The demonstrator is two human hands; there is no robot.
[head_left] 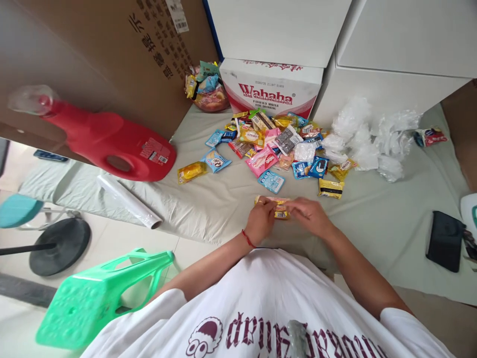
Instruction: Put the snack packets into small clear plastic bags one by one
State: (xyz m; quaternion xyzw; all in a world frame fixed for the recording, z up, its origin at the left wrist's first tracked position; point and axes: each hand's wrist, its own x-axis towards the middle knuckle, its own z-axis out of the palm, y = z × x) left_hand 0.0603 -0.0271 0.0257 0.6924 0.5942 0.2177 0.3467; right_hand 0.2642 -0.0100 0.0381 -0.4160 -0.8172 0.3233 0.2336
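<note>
My left hand [261, 219] and my right hand [310, 215] meet in front of my chest, both closed on a small yellow snack packet [280, 208] held just above the pale sheet [223, 199]. A red string circles my left wrist. Just beyond my hands lies a spread of several wrapped snacks [268, 144]: a pink wafer packet [267, 160], blue cookie packets [311, 168], a yellow bar [331, 188] and a yellow packet [191, 171] off to the left.
A red detergent jug [108, 141] lies on its side at left, with a plastic-film roll [128, 200] below it. A Wahaha carton [274, 89], a bowl of snacks [206, 87], crumpled clear bags [367, 139], a black case [445, 240] and a green stool [100, 293] surround the spot.
</note>
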